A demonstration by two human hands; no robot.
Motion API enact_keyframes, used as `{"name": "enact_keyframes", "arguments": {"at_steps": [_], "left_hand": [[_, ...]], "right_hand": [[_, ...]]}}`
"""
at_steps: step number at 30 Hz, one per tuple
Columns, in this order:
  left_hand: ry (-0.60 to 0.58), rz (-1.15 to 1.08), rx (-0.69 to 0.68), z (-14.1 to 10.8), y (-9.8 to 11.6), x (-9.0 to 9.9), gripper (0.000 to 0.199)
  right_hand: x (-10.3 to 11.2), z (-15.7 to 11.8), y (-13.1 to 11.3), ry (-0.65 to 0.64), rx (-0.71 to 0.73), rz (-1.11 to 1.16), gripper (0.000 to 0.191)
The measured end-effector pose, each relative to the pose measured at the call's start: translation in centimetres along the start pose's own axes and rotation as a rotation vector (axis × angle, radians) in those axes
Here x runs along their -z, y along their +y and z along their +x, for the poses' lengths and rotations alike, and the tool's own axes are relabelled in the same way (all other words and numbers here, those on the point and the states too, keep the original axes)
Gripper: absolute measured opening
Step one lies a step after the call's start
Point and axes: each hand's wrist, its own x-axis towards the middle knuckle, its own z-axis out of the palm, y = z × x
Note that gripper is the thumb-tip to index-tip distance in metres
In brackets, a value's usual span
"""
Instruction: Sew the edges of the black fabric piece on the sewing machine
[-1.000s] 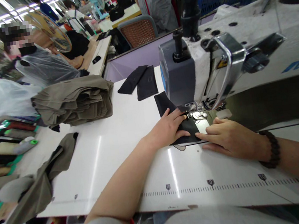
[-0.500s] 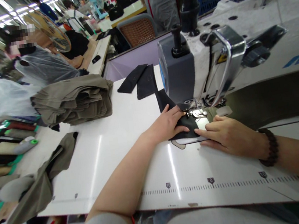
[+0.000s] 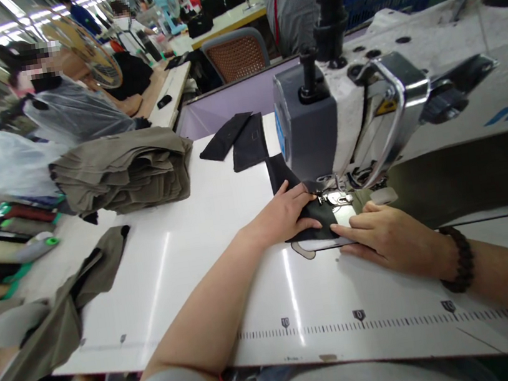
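A black fabric piece lies under the presser foot of a sewing machine. My left hand rests on this fabric with fingers spread, its fingertips close to the left of the foot. At the fabric's right edge, my right hand touches it with an outstretched index finger; its other fingers are partly bent, and it does not grip the cloth. The needle tip is too small to make out. Two dark fabric pieces lie behind my left hand, one overlapping the other.
A thick stack of olive fabric sits at the table's left, with a loose olive piece nearer me. Thread spools stand at far left. A ruler scale runs along the front edge. Olive cloth lies behind the right wrist.
The camera view has shifted slightly, so the machine appears a little lower and further right. Both hands keep nearly the same place on the black fabric. A person in the background has shifted right.
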Motion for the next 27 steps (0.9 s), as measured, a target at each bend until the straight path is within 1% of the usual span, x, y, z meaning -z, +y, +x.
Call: {"name": "enact_keyframes", "arguments": {"at_steps": [5,9,13,16,18,22,27], "left_hand": [[0.000,-0.005,0.006,0.2,-0.2,0.2,0.039],[0.001,0.041,-0.039,-0.4,0.3,0.5,0.036],[0.018,0.085,-0.109,-1.4,1.6,0.1,0.019],[-0.002,0.064,-0.172,-1.9,2.4,-0.2,0.022],[-0.009,0.068,-0.175,-2.0,2.6,-0.4,0.024],[-0.002,0.084,-0.179,-1.9,2.4,-0.5,0.024],[0.026,0.087,-0.159,-1.5,2.0,-0.4,0.023]], "right_hand": [[-0.1,0.1,0.0,-0.021,-0.040,-0.002,0.033],[0.0,-0.2,0.1,-0.032,0.005,0.042,0.035],[0.1,-0.3,0.1,-0.062,0.029,0.090,0.037],[0.1,-0.3,0.1,-0.073,0.021,0.062,0.035],[0.2,-0.2,0.1,-0.065,0.018,0.031,0.033],[0.3,0.1,0.2,-0.029,0.019,0.010,0.035],[0.2,0.3,0.5,-0.031,-0.023,0.012,0.039]]}}
